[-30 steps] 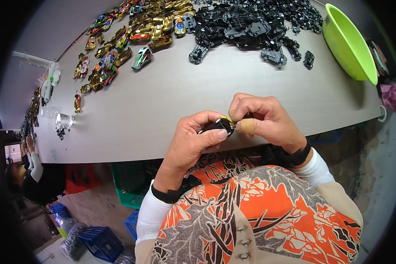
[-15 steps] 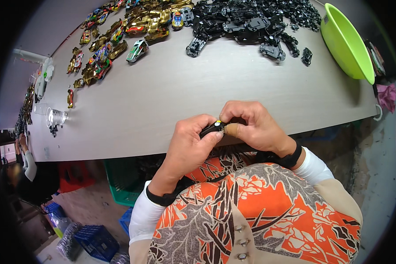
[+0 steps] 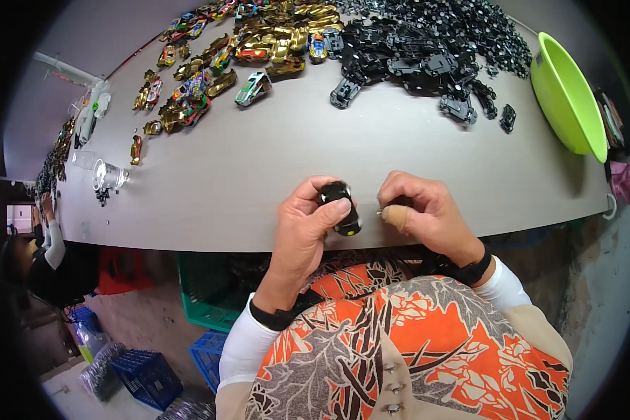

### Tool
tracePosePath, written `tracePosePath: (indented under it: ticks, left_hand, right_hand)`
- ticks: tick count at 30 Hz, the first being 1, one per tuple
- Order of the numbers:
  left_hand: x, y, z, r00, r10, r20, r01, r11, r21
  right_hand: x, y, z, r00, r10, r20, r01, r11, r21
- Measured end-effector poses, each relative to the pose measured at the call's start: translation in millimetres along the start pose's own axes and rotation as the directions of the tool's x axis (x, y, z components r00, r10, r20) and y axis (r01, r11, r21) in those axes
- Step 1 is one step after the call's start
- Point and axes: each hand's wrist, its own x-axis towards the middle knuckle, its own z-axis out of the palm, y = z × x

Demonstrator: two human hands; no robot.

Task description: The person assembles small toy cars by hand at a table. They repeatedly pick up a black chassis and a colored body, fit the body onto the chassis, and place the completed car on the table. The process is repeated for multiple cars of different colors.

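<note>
A black toy car chassis with a small yellow spot is gripped between the thumb and fingers of my left hand, just above the table's near edge. To its right, my right hand is closed in a pinch, apart from the chassis. A tiny pale tip shows at those fingertips; the rest of what they hold is hidden. A tan cover wraps the right thumb. Ahead lies a heap of black and grey toy car chassis, and left of it are many gold and coloured toy car bodies.
A lime green basin leans at the table's right end. On the left stands a clear plastic cup beside small black parts. A green crate is below the table edge. Another person's hand works at far left.
My hands have moved apart. The chassis has turned more upright in my left hand, and my right hand has drawn away to the right. The whole view has shifted slightly.
</note>
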Motion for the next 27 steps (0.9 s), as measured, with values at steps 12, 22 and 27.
tracePosePath:
  ticks: [12,22,27]
  left_hand:
    - [-9.0,2.6,3.3,0.982,-0.109,0.153,0.070,0.967,0.243]
    - [-15.5,6.4,5.7,0.986,-0.091,0.136,0.005,0.847,0.532]
    - [-24.9,2.7,-2.2,0.987,0.009,0.160,-0.118,0.720,0.684]
  right_hand:
    - [10.1,-10.9,-2.4,0.989,-0.090,0.115,0.074,0.988,0.133]
    - [9.9,-7.3,3.4,0.982,-0.090,0.169,0.145,0.924,-0.353]
    - [8.5,11.4,16.7,0.986,-0.091,0.140,0.138,0.918,-0.372]
